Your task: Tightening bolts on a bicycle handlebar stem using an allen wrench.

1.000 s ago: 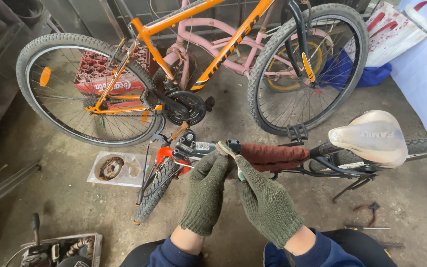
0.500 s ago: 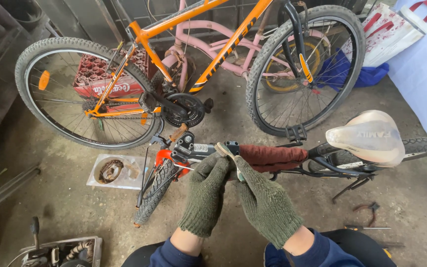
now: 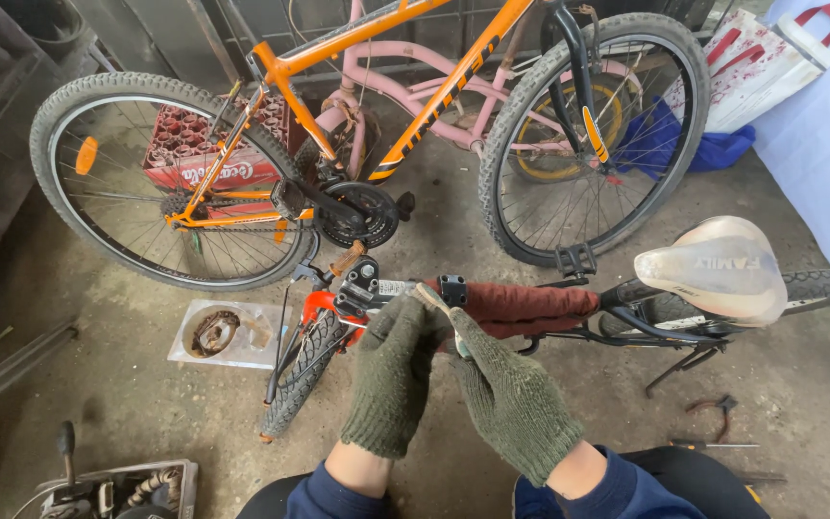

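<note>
While the concrete floor [image 3: 108, 288] is seen from above, a shallow clear plastic tray [image 3: 228, 333] holding a rusty ring-shaped part is found at the left, lying flat on it. Behind the tray, an orange-framed bicycle [image 3: 357, 106] is stood upright, with a red plastic crate [image 3: 206, 154] visible through its rear wheel. Just right of the tray, the knobbly front tyre [image 3: 302, 370] of a small bicycle with a dark red frame tube [image 3: 530, 308] is seen. The left hand [image 3: 394, 380], in a dark green knitted glove, is closed around a small pale tool [image 3: 431, 300] held over that frame tube, close to the stem. The right hand [image 3: 511, 399], gloved alike, is pressed against the left, its fingers curled; whether the tool is also gripped by it cannot be told. Farther right, a worn whitish saddle [image 3: 718, 269] is mounted, and red-handled pliers [image 3: 713, 406] are lying on the floor.
</note>
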